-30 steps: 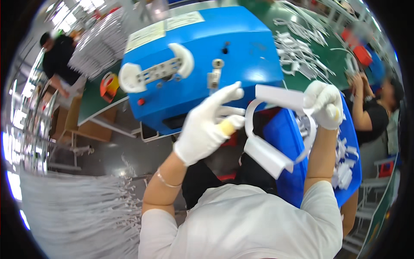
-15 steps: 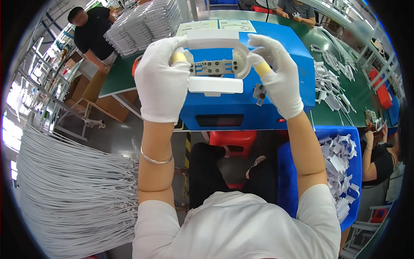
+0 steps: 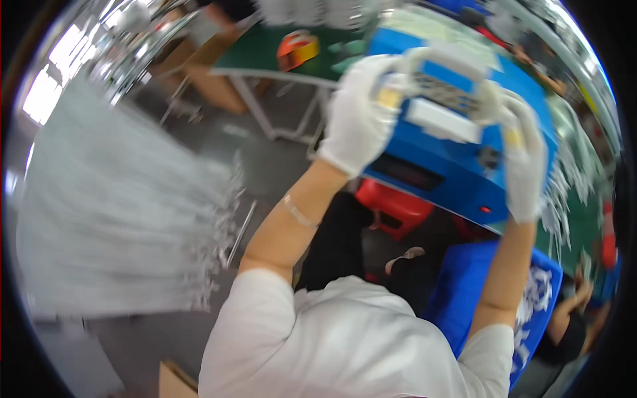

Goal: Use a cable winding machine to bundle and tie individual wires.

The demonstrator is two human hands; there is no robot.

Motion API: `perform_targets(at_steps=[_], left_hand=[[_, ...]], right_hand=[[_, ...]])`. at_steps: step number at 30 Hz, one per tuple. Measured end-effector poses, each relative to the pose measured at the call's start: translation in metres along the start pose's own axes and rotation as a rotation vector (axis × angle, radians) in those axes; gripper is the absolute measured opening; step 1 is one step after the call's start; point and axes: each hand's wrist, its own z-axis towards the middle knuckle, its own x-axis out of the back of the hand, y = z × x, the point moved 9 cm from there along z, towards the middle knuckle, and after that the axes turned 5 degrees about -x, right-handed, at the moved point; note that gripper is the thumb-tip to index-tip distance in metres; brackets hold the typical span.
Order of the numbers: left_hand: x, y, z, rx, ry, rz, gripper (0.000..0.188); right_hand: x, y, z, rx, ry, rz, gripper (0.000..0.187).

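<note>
Curving at the worker's twelve o'clock is the left hand (image 3: 361,114). At one, a white loop (image 3: 442,121), off the blue machine (image 3: 456,160) a second ago, now straddles its bracket (image 3: 446,93), apparently mounted. Near two, the right hand (image 3: 525,156) curls; whether either pinches, I can't tell.

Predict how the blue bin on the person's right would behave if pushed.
The blue bin would probably slide rather than roll, since its visible sides look flat. It may be light for its size, as the white scraps showing inside look thin. Those loose pieces would likely shift, jumbled as they are.
</note>
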Motion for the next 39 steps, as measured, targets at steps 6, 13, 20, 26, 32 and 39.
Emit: perform_targets(at_steps=[6,13,20,26,32,39], left_hand=[[0.075,-0.112,-0.075,0.444,-1.065,0.968,0.023],[0.239,-0.172,-0.088,0.779,-1.428,1.759,0.030],[0.143,-0.114,-0.089,0.603,-1.281,0.835,0.014],[-0.018,-0.028,-0.184,1.170,-0.959,-0.836,0.015],[-0.112,0.040,-0.225,1.146,-0.774,-1.839,0.026],[-0.082,-0.015,-0.145,0.674,-1.116,-0.714,0.025]], right_hand=[[0.033,0.019,-0.087,-0.060,0.211,-0.069,0.027],[-0.027,0.090,-0.167,-0.545,-0.112,0.131,0.025],[-0.088,0.056,-0.187,-0.430,-0.418,0.191,0.014],[-0.107,0.022,-0.175,-0.222,-0.419,0.204,0.023],[-0.089,0.001,-0.131,-0.056,-0.348,0.270,0.031],[-0.119,0.016,-0.102,-0.560,-0.415,0.625,0.027]])
